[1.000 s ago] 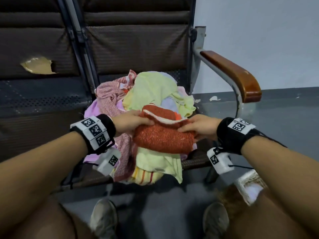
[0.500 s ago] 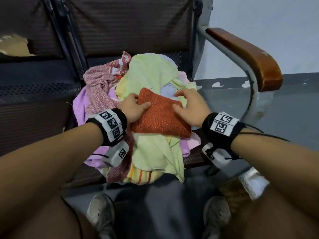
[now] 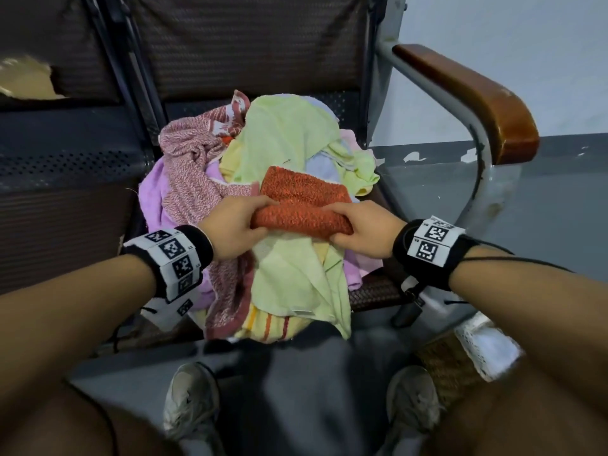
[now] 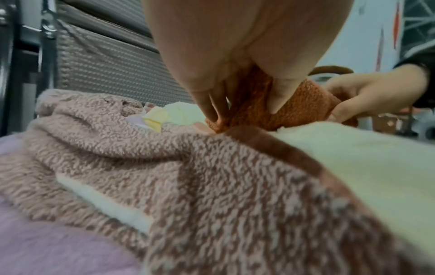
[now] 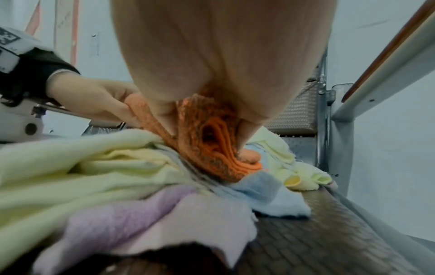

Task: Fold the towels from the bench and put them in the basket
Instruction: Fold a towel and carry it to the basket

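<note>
- From the head view, our left hand (image 3: pixel 235 227) and right hand (image 3: pixel 360 233) pinch the near corners of the folded orange towel (image 3: pixel 302 200). It lies on the pile of towels (image 3: pixel 289 274) on the bench (image 3: pixel 378 291), likely for one more fold. The basket (image 3: pixel 450 360) waits below the bench's right corner.
- From the left wrist, our fingers (image 4: pixel 207 104) squeeze the towel's end.
- From the right wrist, our thumb (image 5: pixel 164 119) nips the folded layers together.

Curved brown wooden armrest (image 3: pixel 477 97) on grey metal tube frame (image 3: pixel 473 133), right side. Pale grey wall (image 3: pixel 493 34) behind; grey floor (image 3: pixel 559 199) w/ chipped paint spots. Dark seat back left has torn hole showing tan padding (image 3: pixel 24 82). Two grey sneakers (image 3: pixel 190 399) at bottom, on floor.
</note>
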`<state>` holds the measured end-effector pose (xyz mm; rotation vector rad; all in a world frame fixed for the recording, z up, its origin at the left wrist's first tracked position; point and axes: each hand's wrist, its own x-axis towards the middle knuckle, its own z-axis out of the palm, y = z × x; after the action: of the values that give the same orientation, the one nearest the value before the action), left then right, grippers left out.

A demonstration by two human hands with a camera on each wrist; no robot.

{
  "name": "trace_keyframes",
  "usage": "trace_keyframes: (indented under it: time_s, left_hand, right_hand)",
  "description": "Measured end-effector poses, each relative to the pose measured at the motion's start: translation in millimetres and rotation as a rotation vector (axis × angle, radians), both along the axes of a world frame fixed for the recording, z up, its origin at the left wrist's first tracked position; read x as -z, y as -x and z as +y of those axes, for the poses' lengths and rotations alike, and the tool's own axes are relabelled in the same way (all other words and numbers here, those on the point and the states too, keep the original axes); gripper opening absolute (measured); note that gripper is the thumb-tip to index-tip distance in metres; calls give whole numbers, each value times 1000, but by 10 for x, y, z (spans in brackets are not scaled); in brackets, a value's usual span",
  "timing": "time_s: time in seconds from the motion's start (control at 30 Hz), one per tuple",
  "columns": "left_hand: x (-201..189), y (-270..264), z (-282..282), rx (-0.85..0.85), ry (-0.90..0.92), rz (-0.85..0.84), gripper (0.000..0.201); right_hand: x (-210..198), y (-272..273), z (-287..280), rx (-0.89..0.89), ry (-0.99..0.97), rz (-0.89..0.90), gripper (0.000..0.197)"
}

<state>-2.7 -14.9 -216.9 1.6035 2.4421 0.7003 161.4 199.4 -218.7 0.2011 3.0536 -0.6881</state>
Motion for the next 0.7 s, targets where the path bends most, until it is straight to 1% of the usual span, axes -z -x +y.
trace_keyframes:
  time_s: [0.07, 0.13, 0.17, 0.2, 0.23, 0.27, 0.3, 0.33, 0.37, 0.4, 0.47, 0.5, 0.53, 0.57, 0.6, 0.63, 0.67, 0.7]
  left_hand:
    - [-63, 22, -8, -62, -41, -111, 30]
    - [-120, 22, -11, -94, -83, -249, 24]
    - [-130, 23, 0, -116, -118, -329, 19]
    - [-134, 28, 14, -143, -155, -415, 10]
    - [-142, 24, 34, -175, -188, -486, 6]
    - [-133, 33, 62, -217, -221, -521, 13]
    - [-116, 46, 91, -263, -241, -527, 19]
    - [-95, 70, 124, -315, -236, -498, 24]
    - [-83, 88, 152, -365, -207, -444, 29]
    - [-71, 105, 169, -416, -157, -380, 35]
    - [-39, 133, 184, -539, -20, -272, 48]
    - [-31, 139, 185, -594, 53, -250, 59]
    - [-26, 145, 185, -630, 123, -285, 72]
    - [-30, 138, 185, -646, 188, -381, 84]
    - [-41, 118, 190, -640, 237, -524, 91]
    - [-53, 90, 197, -630, 262, -656, 93]
    - [-55, 73, 210, -628, 261, -739, 92]
    - [-65, 49, 226, -631, 221, -780, 88]
  right_hand:
    - [-79, -32, 6, 33, 36, 69, 28]
    - [-155, -65, 8, 78, 92, 114, 11]
    - [-184, -71, 7, 101, 132, 121, 9]
    - [-203, -68, 8, 128, 205, 118, 12]
    - [-216, -60, 11, 160, 317, 114, 16]
    - [-226, -44, 11, 198, 454, 110, 19]
    - [-229, -20, 9, 244, 583, 96, 25]
    - [-219, 8, 9, 294, 698, 64, 31]
    - [-186, 43, 12, 338, 779, 15, 34]
    - [-141, 78, 11, 369, 816, -38, 30]
    - [-60, 128, 2, 398, 751, -121, 24]
    - [-21, 152, 11, 403, 694, -143, 27]
    - [11, 173, 24, 403, 641, -157, 31]
    - [31, 185, 38, 401, 588, -173, 35]
    - [38, 196, 43, 403, 544, -185, 38]
    - [34, 203, 36, 406, 511, -193, 38]
    - [24, 210, 24, 408, 474, -197, 37]
    - [4, 212, 8, 401, 429, -201, 34]
